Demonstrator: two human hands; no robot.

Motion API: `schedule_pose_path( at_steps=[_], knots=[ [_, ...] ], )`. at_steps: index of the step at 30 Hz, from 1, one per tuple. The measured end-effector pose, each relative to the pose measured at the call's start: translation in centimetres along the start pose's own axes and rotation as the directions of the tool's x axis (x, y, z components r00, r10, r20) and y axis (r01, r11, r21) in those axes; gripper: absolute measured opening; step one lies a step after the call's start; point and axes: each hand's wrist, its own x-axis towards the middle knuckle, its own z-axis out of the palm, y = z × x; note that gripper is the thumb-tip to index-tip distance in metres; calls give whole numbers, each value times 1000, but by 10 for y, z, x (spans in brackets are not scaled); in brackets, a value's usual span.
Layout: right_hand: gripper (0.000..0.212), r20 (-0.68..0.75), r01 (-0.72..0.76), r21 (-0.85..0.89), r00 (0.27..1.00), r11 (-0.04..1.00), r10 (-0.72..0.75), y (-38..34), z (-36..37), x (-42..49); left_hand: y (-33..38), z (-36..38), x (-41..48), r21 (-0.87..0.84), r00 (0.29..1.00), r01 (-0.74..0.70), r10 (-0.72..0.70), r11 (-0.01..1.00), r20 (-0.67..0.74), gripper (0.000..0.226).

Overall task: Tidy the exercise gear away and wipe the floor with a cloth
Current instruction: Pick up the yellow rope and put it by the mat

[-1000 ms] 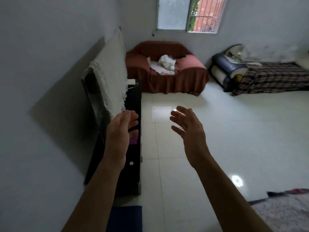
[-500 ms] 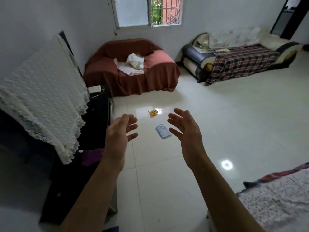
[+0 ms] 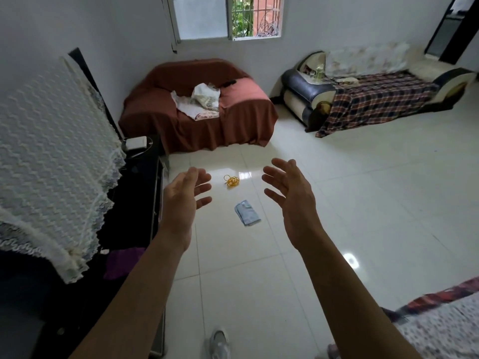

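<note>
Both arms are stretched forward, palms turned toward each other. The left hand (image 3: 181,203) has its fingers spread, loose and slightly bent, gripping nothing. The right hand (image 3: 293,200) is the same: fingers apart, relaxed, empty. Both are in the air above the floor (image 3: 363,203).

Task items lie on the white tiles and show in the gap between the two hands, farther out:
- The rope (image 3: 231,180) is yellow and lies in a loose coil on the floor, near the front of the red sofa (image 3: 197,110) but apart from it.
- The cloth (image 3: 247,216) is light blue, folded and flat on the floor. It is closer to the person than the rope and not touching it.

Neither hand touches either item.

Surroundings:
- The red sofa sits under the window (image 3: 202,16), with a white bundle (image 3: 204,98) on its seat.
- A second sofa (image 3: 303,84) stands along the back wall to the right, with a plaid blanket (image 3: 375,99) over its seat.
- On the left, a dark cabinet (image 3: 134,193) stands by the wall, and a lace cover (image 3: 51,156) is draped over something on it.
- A small white box (image 3: 136,142) sits at the cabinet's far end. A purple item (image 3: 121,263) is lower down — can't tell what it is.
- Patterned fabric (image 3: 445,325) fills the bottom right corner, blurred.
- One grey shoe (image 3: 219,343) is at the bottom edge, on the tiles.
- A bright glare spot (image 3: 350,260) shows on the floor, right of the right forearm.
</note>
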Motion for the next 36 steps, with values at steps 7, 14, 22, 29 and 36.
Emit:
schedule_pose_path(
  at_steps=[7,14,22,29,36],
  knots=[
    [39,-32,-30,-72,999,997,28,30,28,104,-28,2,108,-13,1000,24,-25,1000,-19,28],
    [40,-87,-110,-82,991,990,103,57,75,212,-50,5,228,-66,993,116,-117,991,-10,25],
    [42,-135,-102,-73,987,992,91,74,88,340,-70,24,346,5,980,197,-197,980,11,26],
    [41,-134,-53,1,990,999,52,113,111,494,-96,67,479,18,977,198,-196,980,-81,26],
    [41,-52,-108,-3,993,994,108,102,125,638,-78,114,613,42,989,128,-124,991,-78,28]
  ],
)
